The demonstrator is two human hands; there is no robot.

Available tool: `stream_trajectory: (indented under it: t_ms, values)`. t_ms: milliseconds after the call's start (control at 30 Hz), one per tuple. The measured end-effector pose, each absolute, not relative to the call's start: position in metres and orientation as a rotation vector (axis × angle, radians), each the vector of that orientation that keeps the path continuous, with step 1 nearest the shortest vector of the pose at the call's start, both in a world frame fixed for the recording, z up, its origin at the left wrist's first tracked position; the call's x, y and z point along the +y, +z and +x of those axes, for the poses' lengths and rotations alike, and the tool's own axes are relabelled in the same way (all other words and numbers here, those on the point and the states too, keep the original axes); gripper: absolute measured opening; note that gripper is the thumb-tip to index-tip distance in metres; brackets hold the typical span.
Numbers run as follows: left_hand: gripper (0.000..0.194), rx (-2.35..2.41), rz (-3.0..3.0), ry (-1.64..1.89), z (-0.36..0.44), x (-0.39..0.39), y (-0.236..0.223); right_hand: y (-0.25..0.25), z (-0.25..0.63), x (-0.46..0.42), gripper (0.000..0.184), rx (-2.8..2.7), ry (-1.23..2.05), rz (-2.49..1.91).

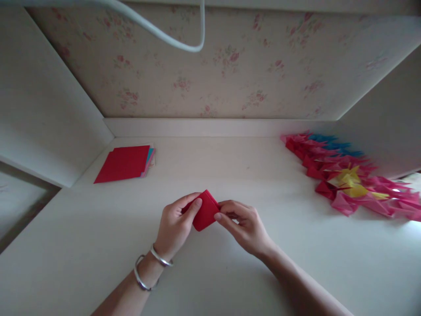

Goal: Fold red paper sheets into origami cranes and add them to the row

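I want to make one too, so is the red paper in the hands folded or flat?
Folded: the red paper is a small, compact packet with layered edges, held between both hands.

Both forearms angle inward, the left hand (177,221) and right hand (242,224) pinching with thumbs over bent fingers.

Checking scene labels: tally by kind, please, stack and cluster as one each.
Folded red paper: 1
Paper stack: 1
Cluster of folded paper shapes: 1 (overlap hides piece count)
Silver bangles: 2
White cable: 1
Total: 6
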State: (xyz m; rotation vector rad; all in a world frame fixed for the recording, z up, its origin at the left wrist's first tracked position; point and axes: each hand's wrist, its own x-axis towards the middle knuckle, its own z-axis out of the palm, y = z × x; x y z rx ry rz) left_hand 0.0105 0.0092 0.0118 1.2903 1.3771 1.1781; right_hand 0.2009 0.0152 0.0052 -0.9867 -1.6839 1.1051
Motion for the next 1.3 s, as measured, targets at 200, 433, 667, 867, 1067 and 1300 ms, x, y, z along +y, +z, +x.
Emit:
stream_trajectory:
  t_ms: [200,433,667,867,1067,1300]
  values:
    - [0.032,1.394,1.168,1.195,0.013,0.008,0.011,0.000,0.198,0.015,0.013,-1.485,1.135,-1.044]
    - [0.027,1.356,1.127,1.189,0.015,0.009,0.010,-0.007,0.193,0.014,0.020,-1.335,1.233,-1.112]
    - [0.040,1.382,1.196,1.186,0.014,0.007,0.009,-0.002,0.192,0.013,0.018,-1.393,1.259,-1.144]
    - [0.022,1.377,1.229,1.193,0.012,0.008,0.007,-0.006,0.196,0.016,0.020,-1.457,1.191,-1.214]
    - [0.024,1.421,1.265,1.182,0.012,0.009,0.007,-0.008,0.198,0.020,0.023,-1.472,1.181,-1.250]
    - [0.023,1.413,1.236,1.217,0.012,0.010,0.007,-0.005,0.197,0.022,0.024,-1.401,1.285,-1.207]
